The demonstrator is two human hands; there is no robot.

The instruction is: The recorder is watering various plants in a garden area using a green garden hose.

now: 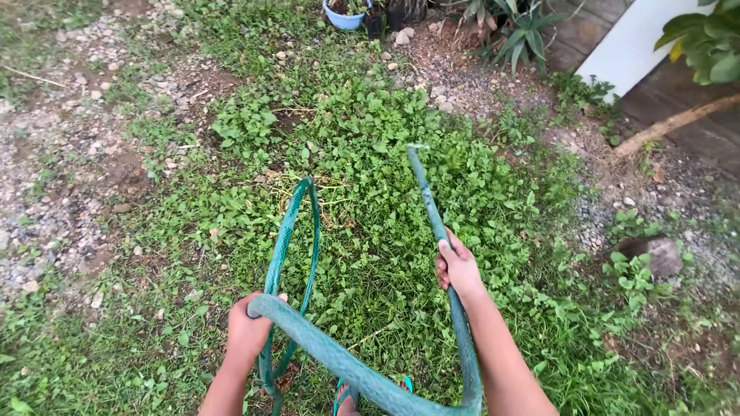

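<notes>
- Head view: a green garden hose is gripped by both hands over weedy grass
- The right hand is closed around the end section, whose long axis points up and away, the tip lying nearer this hand
- The left hand is clenched on a loop hanging down beside it
- A blue pot is seen well apart at the far edge

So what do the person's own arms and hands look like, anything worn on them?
Both forearms are bare up to the frame edge: no sleeves, gloves, watch or bands show. The left hand and right hand are bare too, with no rings visible. Nothing else is worn on them.
</notes>
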